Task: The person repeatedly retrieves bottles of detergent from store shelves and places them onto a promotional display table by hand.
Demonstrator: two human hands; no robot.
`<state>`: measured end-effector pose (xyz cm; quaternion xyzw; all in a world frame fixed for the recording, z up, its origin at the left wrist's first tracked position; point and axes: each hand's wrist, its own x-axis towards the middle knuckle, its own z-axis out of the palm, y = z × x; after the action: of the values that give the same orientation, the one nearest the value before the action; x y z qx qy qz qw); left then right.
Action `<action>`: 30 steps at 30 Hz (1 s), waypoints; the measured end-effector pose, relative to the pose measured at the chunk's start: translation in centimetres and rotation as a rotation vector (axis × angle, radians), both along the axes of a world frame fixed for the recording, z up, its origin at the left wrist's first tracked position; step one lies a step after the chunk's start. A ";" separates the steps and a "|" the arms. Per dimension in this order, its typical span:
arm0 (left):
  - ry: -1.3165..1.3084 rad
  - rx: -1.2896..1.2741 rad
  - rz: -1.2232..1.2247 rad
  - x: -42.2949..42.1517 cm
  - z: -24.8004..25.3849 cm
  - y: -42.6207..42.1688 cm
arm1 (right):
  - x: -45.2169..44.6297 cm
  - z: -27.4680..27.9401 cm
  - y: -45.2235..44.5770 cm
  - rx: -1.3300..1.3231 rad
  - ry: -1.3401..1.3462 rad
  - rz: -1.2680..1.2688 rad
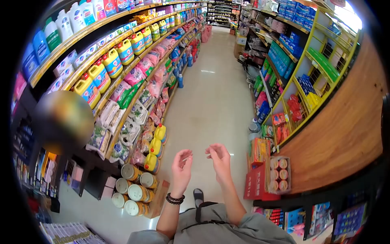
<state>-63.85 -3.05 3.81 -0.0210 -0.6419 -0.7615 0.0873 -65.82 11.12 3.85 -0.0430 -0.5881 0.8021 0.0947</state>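
Both of my hands are raised in front of my body over the pale aisle floor (203, 105). My left hand (182, 166), with a dark braided bracelet (175, 199) on the wrist, has its fingers loosely curled and apart, with nothing in it. Beside it, across a small gap, my right hand (219, 160) is also half curled and holds nothing. Neither hand touches the other or any goods. Nearest on the left are yellow jugs (155, 148) on the lowest shelf.
Shelves of yellow bottles (112, 63) and pink bags (136, 76) line the left side. Lidded tubs (138, 192) stand on the floor at lower left. On the right are a yellow rack (298, 85), a red box (257, 181) and a wooden panel (337, 134).
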 end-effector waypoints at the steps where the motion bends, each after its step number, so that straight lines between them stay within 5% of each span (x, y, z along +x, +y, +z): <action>1: 0.008 0.002 0.002 -2.3 0.1 0.1 | -2.4 0.2 -0.1 0.001 0.001 0.010; 30: 0.044 0.085 -0.064 -73.6 2.0 2.1 | -71.0 2.0 1.5 -0.023 0.044 -0.100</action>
<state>-137.41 -0.91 5.76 -0.0547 -0.6061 -0.7897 0.0779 -136.79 12.64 5.84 -0.0555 -0.5737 0.8038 0.1471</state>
